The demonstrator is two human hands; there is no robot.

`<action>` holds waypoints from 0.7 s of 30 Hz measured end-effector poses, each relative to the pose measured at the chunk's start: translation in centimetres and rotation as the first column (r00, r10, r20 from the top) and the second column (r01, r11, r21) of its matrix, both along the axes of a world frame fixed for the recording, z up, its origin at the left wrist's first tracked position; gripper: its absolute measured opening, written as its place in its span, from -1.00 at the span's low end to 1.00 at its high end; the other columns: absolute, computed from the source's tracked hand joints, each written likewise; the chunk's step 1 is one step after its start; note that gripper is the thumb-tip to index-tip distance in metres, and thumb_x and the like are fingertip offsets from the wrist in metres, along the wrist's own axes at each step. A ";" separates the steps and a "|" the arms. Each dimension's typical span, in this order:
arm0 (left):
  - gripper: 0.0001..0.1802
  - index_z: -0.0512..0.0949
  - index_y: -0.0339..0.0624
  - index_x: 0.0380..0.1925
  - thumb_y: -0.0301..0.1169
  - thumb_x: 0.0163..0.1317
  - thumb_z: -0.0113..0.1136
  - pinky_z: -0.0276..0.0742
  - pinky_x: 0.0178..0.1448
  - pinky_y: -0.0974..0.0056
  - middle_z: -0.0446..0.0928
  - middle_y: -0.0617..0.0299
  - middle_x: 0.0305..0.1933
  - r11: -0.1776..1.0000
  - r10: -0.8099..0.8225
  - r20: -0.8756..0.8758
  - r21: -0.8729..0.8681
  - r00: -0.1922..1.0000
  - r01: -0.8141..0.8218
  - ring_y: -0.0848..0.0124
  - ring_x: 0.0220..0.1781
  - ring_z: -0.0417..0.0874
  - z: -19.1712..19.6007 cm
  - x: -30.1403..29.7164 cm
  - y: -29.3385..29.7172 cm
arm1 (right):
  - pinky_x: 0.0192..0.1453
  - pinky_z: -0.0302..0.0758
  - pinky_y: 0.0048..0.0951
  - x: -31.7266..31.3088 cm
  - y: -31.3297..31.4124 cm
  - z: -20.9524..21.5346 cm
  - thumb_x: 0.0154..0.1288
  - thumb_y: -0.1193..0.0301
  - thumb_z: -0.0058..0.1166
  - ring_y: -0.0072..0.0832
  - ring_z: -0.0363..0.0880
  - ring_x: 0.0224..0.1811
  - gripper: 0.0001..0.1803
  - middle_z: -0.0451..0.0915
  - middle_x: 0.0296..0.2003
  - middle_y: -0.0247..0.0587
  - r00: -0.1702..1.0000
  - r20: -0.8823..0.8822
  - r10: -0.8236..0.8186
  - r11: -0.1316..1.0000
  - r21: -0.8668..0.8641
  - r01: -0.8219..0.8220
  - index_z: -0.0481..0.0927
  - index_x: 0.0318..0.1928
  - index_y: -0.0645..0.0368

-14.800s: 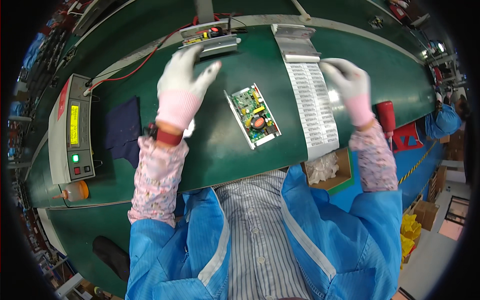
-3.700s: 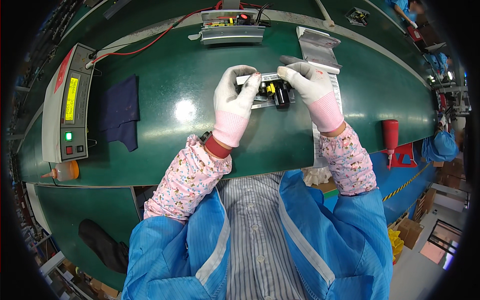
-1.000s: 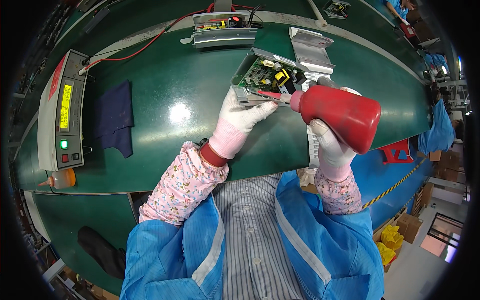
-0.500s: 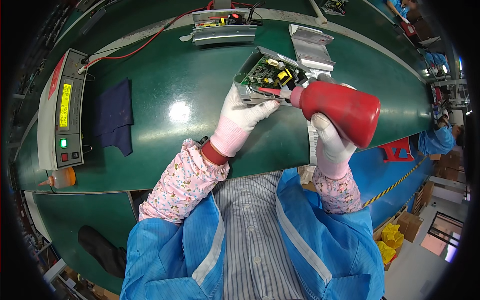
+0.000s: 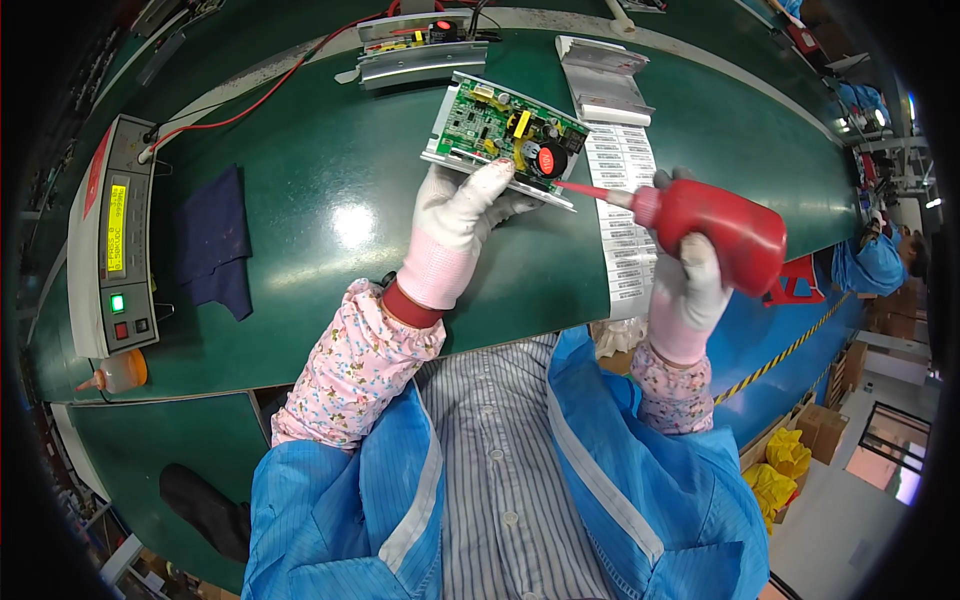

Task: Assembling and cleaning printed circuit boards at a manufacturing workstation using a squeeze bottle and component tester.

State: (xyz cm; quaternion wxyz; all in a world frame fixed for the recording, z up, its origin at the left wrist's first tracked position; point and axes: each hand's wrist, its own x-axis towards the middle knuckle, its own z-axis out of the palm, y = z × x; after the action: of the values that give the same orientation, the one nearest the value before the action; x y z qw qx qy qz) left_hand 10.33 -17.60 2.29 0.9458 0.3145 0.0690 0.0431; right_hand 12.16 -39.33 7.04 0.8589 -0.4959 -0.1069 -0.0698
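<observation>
In my gloved left hand is a green circuit board set in a silver metal frame, gripped by its near edge with the thumb on top. The component side faces up and shows a round black part with a red top. My gloved right hand is wrapped round a red squeeze bottle, tilted on its side. Its thin red nozzle points left, with the tip at or just beside the board's right near corner; I cannot tell whether they touch.
A sheet of white labels lies right of the board, below an angled metal bracket. Another framed board stands at the back. On the left are a tester, a dark blue cloth and a small orange bottle.
My left hand has turned the board so its component side faces up more. The red bottle has moved slightly right and down, its nozzle now at the board's right end. More of the label sheet shows.
</observation>
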 end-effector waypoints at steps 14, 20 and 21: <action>-0.51 0.34 -0.27 0.26 -0.50 0.39 0.24 0.71 -0.06 0.30 0.57 0.00 0.10 0.999 -0.003 0.010 0.043 1.000 0.003 0.32 -0.08 0.70 0.0 0.0 -0.2 | 0.04 0.71 -0.26 -0.3 1.4 -0.5 0.01 0.72 0.35 -0.21 0.72 -0.08 -0.40 0.70 -0.06 -0.04 0.988 0.110 -0.110 0.984 -0.131 0.125 0.55 0.14 0.28; -0.51 0.36 -0.26 0.25 -0.49 0.38 0.26 0.71 -0.04 0.28 0.57 0.00 0.11 0.999 -0.016 0.016 0.029 1.000 0.015 0.31 -0.08 0.70 0.0 0.0 -0.2 | 0.08 0.69 -0.25 -0.7 1.1 -1.5 0.09 0.69 0.31 -0.21 0.69 -0.03 -0.45 0.67 -0.03 -0.03 0.990 0.103 -0.093 0.989 -0.107 0.104 0.52 0.15 0.28; -0.51 0.36 -0.26 0.25 -0.48 0.37 0.26 0.70 -0.03 0.27 0.57 0.00 0.12 0.999 -0.019 0.016 0.030 1.000 0.019 0.31 -0.08 0.71 0.0 0.1 -0.2 | 0.09 0.69 -0.25 -0.8 1.1 -1.6 0.12 0.68 0.29 -0.20 0.68 -0.01 -0.46 0.66 -0.01 -0.02 0.991 0.108 -0.083 0.990 -0.106 0.094 0.52 0.16 0.28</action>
State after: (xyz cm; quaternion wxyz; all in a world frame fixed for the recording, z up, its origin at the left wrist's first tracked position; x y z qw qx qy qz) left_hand 10.39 -17.76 2.26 0.9419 0.3289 0.0574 0.0377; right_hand 11.38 -38.25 5.47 0.8194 -0.5430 -0.1327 -0.1272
